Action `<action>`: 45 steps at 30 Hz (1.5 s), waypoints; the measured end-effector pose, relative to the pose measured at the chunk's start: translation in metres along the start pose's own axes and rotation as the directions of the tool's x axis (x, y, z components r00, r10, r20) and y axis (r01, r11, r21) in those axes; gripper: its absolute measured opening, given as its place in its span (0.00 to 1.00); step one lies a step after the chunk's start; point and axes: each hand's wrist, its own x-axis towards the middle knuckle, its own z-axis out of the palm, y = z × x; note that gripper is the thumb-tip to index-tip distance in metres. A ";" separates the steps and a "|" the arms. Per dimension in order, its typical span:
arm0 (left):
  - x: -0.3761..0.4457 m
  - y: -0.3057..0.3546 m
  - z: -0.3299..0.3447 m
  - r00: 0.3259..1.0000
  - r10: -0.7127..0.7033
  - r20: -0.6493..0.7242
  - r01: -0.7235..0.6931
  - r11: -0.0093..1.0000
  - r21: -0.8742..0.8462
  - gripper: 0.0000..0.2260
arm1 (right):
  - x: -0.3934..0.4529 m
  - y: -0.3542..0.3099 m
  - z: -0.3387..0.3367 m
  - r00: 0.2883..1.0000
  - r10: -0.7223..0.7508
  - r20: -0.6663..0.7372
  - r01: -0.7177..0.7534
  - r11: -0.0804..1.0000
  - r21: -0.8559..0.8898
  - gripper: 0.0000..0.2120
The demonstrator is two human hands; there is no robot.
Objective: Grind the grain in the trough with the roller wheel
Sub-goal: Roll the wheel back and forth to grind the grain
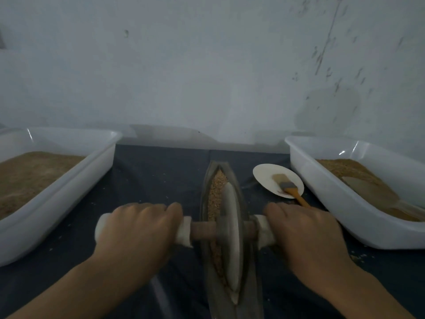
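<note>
The person is gripping the wrapped handle with the left hand [138, 226] and right hand [303, 229], both curled tight, and should be pushing evenly (not tipping) so the roller wheel [231, 238] is staying in the trough [204, 203] on the counter [156, 178], crushing the grain [217, 187].

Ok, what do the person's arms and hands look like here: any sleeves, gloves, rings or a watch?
Both forearms are bare right to the frame's lower edge, with no sleeves in view. The left hand and right hand have no gloves, and no rings, watch or bracelet show. The picture is dim and slightly blurred, so small marks can't be ruled out.
</note>
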 end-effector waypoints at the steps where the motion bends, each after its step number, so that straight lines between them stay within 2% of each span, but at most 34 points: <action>1: -0.002 0.000 -0.003 0.998 -0.015 0.055 0.015 1.000 -0.001 0.24 | -0.001 0.001 0.000 1.000 -0.012 0.014 0.012 1.000 0.008 0.24; 4: 0.013 0.002 0.011 0.965 -0.160 0.206 0.137 0.983 0.123 0.15 | 0.015 0.009 0.016 0.998 -0.018 0.062 0.019 1.000 -0.003 0.24; 7: 0.053 -0.004 0.029 0.943 -0.276 0.186 0.250 0.956 0.154 0.08 | 0.053 0.025 0.051 0.989 0.039 0.141 -0.028 0.996 -0.080 0.15; 10: 0.089 -0.011 0.043 0.939 -0.280 0.201 0.252 0.955 0.155 0.05 | 0.081 0.038 0.075 0.954 0.180 0.239 -0.165 0.983 -0.079 0.09; 13: 0.096 -0.011 0.041 0.947 -0.247 0.203 0.210 0.959 0.188 0.08 | 0.073 0.034 0.073 0.942 0.224 0.248 -0.224 0.974 -0.029 0.09; 15: 0.078 -0.005 0.030 0.958 -0.208 0.198 0.171 0.967 0.190 0.10 | 0.050 0.026 0.055 0.948 0.184 0.258 -0.189 0.982 -0.003 0.11; 18: 0.034 -0.001 0.013 0.966 -0.168 0.198 0.137 0.978 0.160 0.16 | 0.016 0.009 0.017 0.987 0.073 0.146 -0.067 0.997 -0.046 0.24; 21: 0.008 -0.002 0.003 0.989 -0.070 0.133 0.052 0.990 0.133 0.20 | 0.001 0.002 -0.001 0.989 0.043 0.139 -0.035 0.998 -0.060 0.28; 23: 0.014 -0.003 0.005 0.985 -0.097 0.143 0.078 0.988 0.135 0.17 | 0.006 0.005 0.007 0.971 0.065 0.229 -0.049 0.996 -0.076 0.26; 26: 0.046 -0.005 0.022 0.967 -0.200 0.158 0.172 0.969 0.175 0.12 | 0.034 0.017 0.036 0.973 0.100 0.210 -0.082 0.992 -0.092 0.16; 29: 0.082 -0.014 0.042 0.947 -0.248 0.202 0.217 0.962 0.165 0.08 | 0.070 0.031 0.063 0.942 0.190 0.278 -0.173 0.981 -0.084 0.09; 32: 0.090 -0.016 0.048 0.939 -0.265 0.218 0.237 0.961 0.145 0.06 | 0.081 0.031 0.065 0.935 0.207 0.289 -0.189 0.978 -0.089 0.09; 35: 0.060 -0.008 0.032 0.939 -0.247 0.237 0.213 0.964 0.160 0.09 | 0.051 0.017 0.037 0.955 0.131 0.265 -0.118 0.991 -0.065 0.10; 38: 0.019 -0.002 0.011 0.923 -0.222 0.315 0.195 0.974 0.118 0.13 | 0.017 -0.005 0.003 0.995 0.046 0.087 -0.041 0.997 -0.066 0.18; 40: 0.004 0.001 0.000 0.928 -0.191 0.320 0.159 0.979 0.124 0.15 | 0.011 -0.007 -0.010 1.000 -0.006 -0.009 0.006 0.998 -0.069 0.21; 42: 0.002 -0.001 -0.003 0.967 -0.136 0.216 0.109 0.985 0.134 0.21 | 0.014 -0.004 -0.008 1.000 -0.010 0.006 0.010 0.998 -0.054 0.22; 43: 0.007 -0.001 -0.001 0.970 -0.142 0.197 0.116 0.984 0.139 0.21 | 0.018 0.000 -0.001 0.999 -0.004 0.041 0.006 0.998 -0.057 0.22; 45: 0.023 -0.004 0.017 0.947 -0.227 0.228 0.206 0.972 0.113 0.15 | 0.034 0.007 0.018 0.993 0.017 0.121 -0.007 0.997 -0.083 0.20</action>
